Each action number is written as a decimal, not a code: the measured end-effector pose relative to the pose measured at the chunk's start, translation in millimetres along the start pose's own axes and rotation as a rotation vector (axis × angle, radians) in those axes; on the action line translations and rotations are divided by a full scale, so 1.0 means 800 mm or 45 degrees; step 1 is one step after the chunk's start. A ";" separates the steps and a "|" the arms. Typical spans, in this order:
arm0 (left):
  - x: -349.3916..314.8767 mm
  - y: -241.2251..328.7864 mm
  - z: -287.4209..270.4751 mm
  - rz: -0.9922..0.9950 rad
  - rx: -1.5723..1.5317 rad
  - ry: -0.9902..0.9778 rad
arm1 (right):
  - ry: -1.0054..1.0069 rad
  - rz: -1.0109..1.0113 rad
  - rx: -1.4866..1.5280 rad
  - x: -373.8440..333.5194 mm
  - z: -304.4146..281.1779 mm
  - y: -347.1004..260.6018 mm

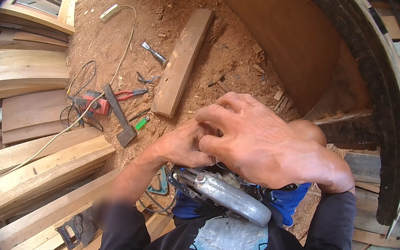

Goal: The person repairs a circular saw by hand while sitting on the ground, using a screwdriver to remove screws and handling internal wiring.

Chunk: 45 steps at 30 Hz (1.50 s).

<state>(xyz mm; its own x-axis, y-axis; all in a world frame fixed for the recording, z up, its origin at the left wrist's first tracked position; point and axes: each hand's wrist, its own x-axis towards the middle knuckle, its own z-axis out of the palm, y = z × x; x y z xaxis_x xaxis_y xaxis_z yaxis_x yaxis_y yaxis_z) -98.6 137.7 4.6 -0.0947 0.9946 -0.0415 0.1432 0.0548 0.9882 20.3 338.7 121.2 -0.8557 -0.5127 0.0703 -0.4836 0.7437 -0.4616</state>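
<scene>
Over my lap lies a circular saw (236, 198) with a rounded silver metal guard, resting against my blue-clad legs. Just above it my two hands meet. My left hand (185, 144) has its fingers bent inward, tips pressed close to the other hand. From the right my right hand (258, 139) arches over, its fingers curled down against the left fingers. Whatever lies between the fingertips is hidden by the knuckles. Part of the saw's body is covered by my right hand and wrist.
On the sawdust floor lie a hammer (122, 119), red-handled pliers (133, 95), a green-handled screwdriver (142, 122), a red power tool (95, 103) with its cable, and stacked brown boards (183, 65). Timber (49, 174) and a handsaw (76, 231) sit left; a large curved panel (290, 41) stands right.
</scene>
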 end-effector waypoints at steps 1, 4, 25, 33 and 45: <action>0.004 -0.003 0.000 0.165 0.165 0.038 | -0.025 0.036 0.008 -0.002 -0.005 0.001; 0.014 0.003 0.002 0.274 0.197 0.052 | 0.141 0.033 -0.014 -0.011 -0.010 0.005; 0.010 0.010 0.010 0.007 0.005 0.163 | -0.092 0.147 -0.191 -0.016 -0.024 -0.012; 0.003 0.004 0.019 -0.097 -0.523 0.183 | -0.090 0.103 -0.408 0.001 0.002 -0.012; 0.018 -0.002 -0.009 0.321 0.325 0.130 | 0.074 -0.124 -0.141 -0.006 0.009 0.000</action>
<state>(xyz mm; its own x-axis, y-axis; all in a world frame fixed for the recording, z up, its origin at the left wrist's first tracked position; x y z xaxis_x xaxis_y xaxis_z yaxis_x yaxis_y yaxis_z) -107.4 151.0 3.5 -0.1209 0.9665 0.2264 0.4147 -0.1580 0.8961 25.7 338.0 114.3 -0.8114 -0.5615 0.1623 -0.5794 0.7361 -0.3499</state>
